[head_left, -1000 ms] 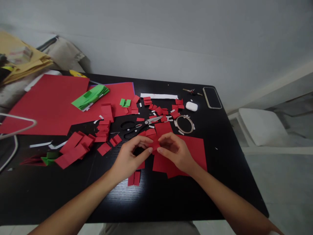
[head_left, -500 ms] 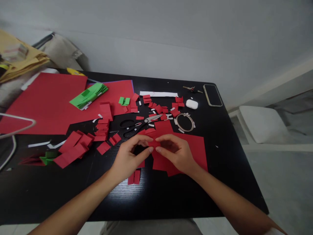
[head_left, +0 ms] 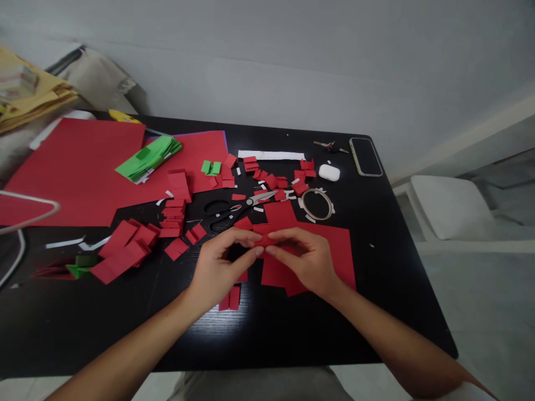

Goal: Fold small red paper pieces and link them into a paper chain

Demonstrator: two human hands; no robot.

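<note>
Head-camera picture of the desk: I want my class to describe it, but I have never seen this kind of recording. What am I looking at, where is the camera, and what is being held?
No machine here: a person wears one camera on the head, looking forward and down, so the two bare arms at the bottom of the picture are their own. The left hand and right hand meet at the fingertips and together pinch a small red paper piece. Beneath is a black table. On it lie black-handled scissors, a large red paper sheet, a stack of green paper strips, a pile of red paper pieces, a ring of tape, a white earbud case and a dark phone.
</note>
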